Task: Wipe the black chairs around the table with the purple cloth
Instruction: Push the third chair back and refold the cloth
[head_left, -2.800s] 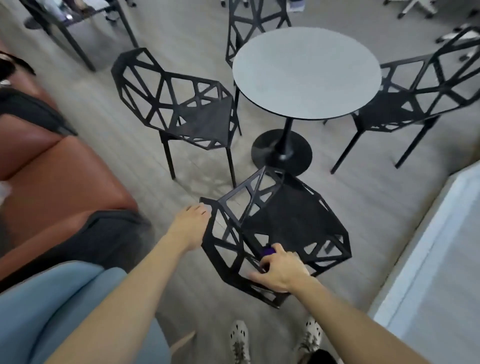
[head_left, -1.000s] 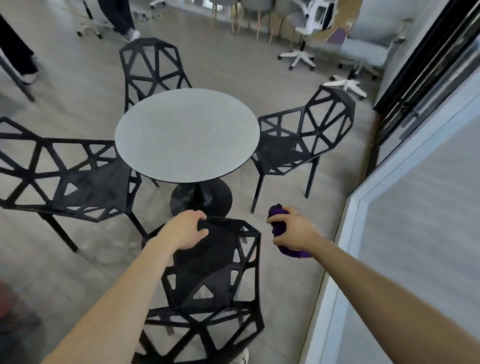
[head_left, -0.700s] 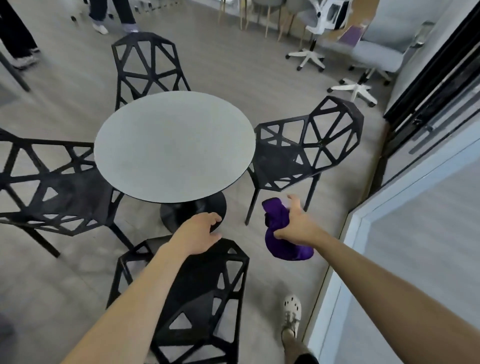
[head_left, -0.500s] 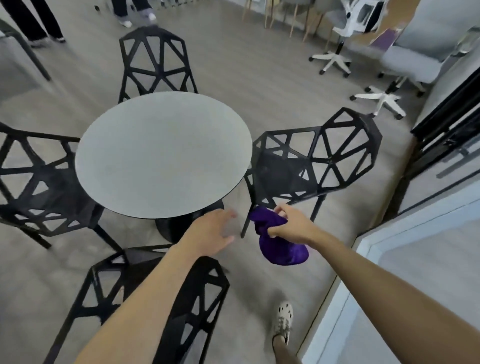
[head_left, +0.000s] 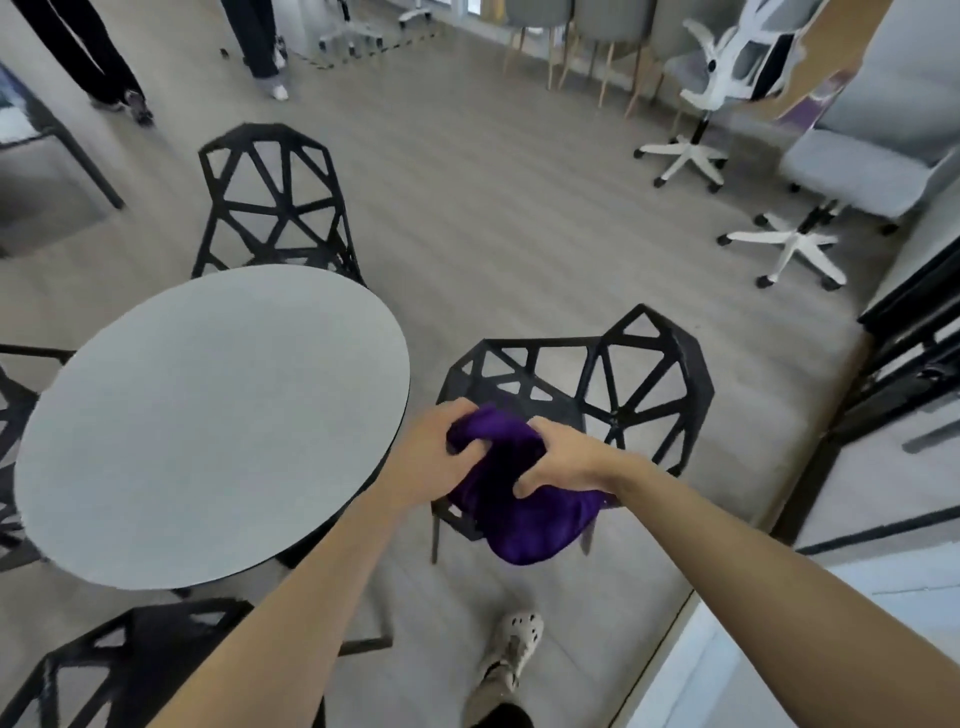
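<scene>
Grey plank floor (head_left: 493, 208), round table (head_left: 208, 426) at left. Black seats around it: right chair (head_left: 649, 374), far chair (head_left: 270, 208), near chair (head_left: 130, 665). Cloth (head_left: 519, 514), purple, bunched above right chair's seat, gripped close together by left hand (head_left: 431, 457) and right hand (head_left: 566, 460), fingers curled into folds.

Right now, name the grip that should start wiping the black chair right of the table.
Right. Both hold the purple cloth, but the right grip sits over the black chair, nearer its backrest; the left grip is beside the table edge.
</scene>
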